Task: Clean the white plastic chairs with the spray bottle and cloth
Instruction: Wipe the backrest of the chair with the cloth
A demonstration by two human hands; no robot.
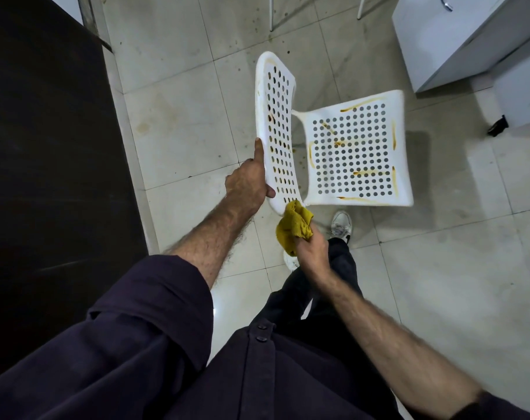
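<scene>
dark table [45, 147] blocks left, white cabinet [457, 40] far right

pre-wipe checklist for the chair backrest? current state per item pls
1. Left hand holds the backrest edge: ok.
2. Right hand grips the yellow cloth: ok.
3. Cloth at the backrest's near corner: ok; actual contact: cannot tell.
4. Stains gone from backrest and seat: not ok, orange-brown streaks show on both.
5. Spray bottle at hand: cannot tell, none in view.
6. Surface already sprayed: cannot tell.
</scene>
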